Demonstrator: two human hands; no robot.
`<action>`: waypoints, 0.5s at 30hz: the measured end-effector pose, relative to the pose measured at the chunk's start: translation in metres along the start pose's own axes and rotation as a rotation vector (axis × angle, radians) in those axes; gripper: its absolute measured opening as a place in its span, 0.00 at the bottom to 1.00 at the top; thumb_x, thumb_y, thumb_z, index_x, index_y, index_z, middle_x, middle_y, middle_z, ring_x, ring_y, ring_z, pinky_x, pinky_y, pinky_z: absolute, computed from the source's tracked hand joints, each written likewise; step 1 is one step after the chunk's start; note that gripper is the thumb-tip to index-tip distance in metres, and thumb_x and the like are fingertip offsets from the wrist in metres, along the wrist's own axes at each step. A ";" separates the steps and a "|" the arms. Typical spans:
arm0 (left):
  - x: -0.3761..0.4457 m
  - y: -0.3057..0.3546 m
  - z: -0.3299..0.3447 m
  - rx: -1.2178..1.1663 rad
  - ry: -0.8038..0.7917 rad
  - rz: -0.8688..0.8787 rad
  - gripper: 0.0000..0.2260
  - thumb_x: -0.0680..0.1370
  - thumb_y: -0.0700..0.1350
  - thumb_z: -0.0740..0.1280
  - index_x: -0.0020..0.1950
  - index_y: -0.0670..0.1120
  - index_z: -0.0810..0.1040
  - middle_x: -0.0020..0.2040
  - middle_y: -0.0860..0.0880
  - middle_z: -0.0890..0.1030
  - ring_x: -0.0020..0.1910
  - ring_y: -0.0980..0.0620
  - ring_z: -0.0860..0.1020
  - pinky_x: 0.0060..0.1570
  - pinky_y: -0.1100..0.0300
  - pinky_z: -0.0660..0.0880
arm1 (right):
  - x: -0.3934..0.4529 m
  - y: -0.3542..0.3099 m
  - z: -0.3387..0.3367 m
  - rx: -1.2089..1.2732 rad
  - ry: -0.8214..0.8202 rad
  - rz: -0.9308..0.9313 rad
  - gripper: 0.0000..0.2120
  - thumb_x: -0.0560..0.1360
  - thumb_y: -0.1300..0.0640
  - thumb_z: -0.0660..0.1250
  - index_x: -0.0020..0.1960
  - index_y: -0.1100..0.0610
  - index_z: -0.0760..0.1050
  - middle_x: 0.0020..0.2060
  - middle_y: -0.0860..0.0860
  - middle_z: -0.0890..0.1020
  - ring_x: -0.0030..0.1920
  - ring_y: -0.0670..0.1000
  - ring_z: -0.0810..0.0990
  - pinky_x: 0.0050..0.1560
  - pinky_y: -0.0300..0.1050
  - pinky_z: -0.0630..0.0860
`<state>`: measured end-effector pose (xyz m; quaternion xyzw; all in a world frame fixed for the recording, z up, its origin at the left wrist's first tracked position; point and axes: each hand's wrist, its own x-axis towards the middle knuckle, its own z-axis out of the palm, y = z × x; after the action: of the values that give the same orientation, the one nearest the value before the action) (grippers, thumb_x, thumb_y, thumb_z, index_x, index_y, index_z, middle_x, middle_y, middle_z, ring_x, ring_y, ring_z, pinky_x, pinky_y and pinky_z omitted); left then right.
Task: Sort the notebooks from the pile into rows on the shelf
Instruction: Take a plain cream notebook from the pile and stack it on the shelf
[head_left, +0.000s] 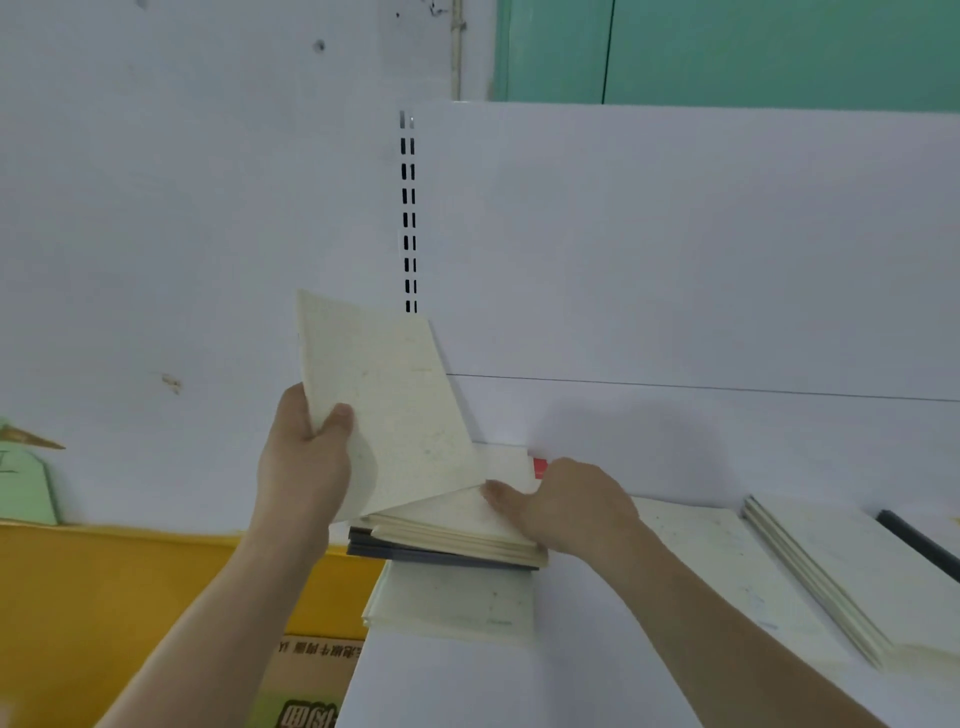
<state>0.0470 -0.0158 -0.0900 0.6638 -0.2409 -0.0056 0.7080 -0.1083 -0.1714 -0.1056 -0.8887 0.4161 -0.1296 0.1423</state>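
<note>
Room: pale wall (156, 234), green panel (753, 47) top right, slotted upright (409, 218) on a white back panel (675, 234).
Surface: white shelf (597, 649), seen from above and slightly tilted.
Left side: yellow bin (130, 587) below the shelf edge, printed carton (306, 680) beside it.
Pile: mixed stack (447, 540) near the shelf's left end, cream notebooks on top, dark covers underneath; a red edge (540, 467) shows behind it.
Rows done: one low cream row (452, 603) in front of the pile; one flat cream notebook (727, 561) to the right; a taller cream row (857, 582) further right; dark item (919, 540) at the far right edge, can't tell what.
Progress: judged partway. Some cream ones are laid out, but the pile holds several more, including all the dark ones. No dark row visible yet.
Step in hand: top cream notebook coming off the pile, likely headed for a cream row.
Lifted notebook (384, 405): tilted up, lower corner touching or just over the pile top, upper part against the back panel view.
Left hand (304, 462): gripping the lifted notebook at its left edge, thumb on the front cover, fingers behind, hidden.
Right hand (566, 504): palm down on the pile's right side, fingers curled round the edge of the top books, thumb flat on the cover. Seems to be steadying the stack.
Risk: thin covers, pile could slide if unsupported.
</note>
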 end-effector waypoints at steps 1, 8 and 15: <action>0.003 -0.002 -0.004 -0.012 0.020 -0.018 0.08 0.84 0.47 0.60 0.62 0.56 0.68 0.52 0.55 0.75 0.51 0.47 0.74 0.49 0.48 0.71 | 0.001 -0.002 -0.002 -0.008 -0.023 0.000 0.30 0.68 0.24 0.58 0.45 0.52 0.70 0.37 0.46 0.76 0.42 0.50 0.77 0.43 0.45 0.75; 0.003 -0.010 -0.007 -0.038 0.033 -0.066 0.12 0.83 0.47 0.60 0.67 0.54 0.69 0.56 0.52 0.75 0.55 0.44 0.74 0.50 0.46 0.71 | 0.003 0.012 -0.006 0.357 -0.109 0.102 0.23 0.70 0.39 0.72 0.34 0.57 0.71 0.23 0.51 0.78 0.24 0.50 0.79 0.30 0.42 0.79; 0.001 -0.007 0.001 -0.057 0.016 -0.024 0.10 0.83 0.47 0.60 0.64 0.56 0.69 0.52 0.58 0.75 0.51 0.51 0.74 0.51 0.47 0.73 | -0.014 0.038 -0.024 0.747 -0.070 0.150 0.08 0.77 0.56 0.69 0.45 0.60 0.74 0.42 0.56 0.81 0.34 0.54 0.83 0.28 0.43 0.79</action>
<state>0.0500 -0.0181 -0.0963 0.6462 -0.2269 -0.0157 0.7285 -0.1520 -0.1876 -0.0987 -0.7468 0.3989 -0.2309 0.4794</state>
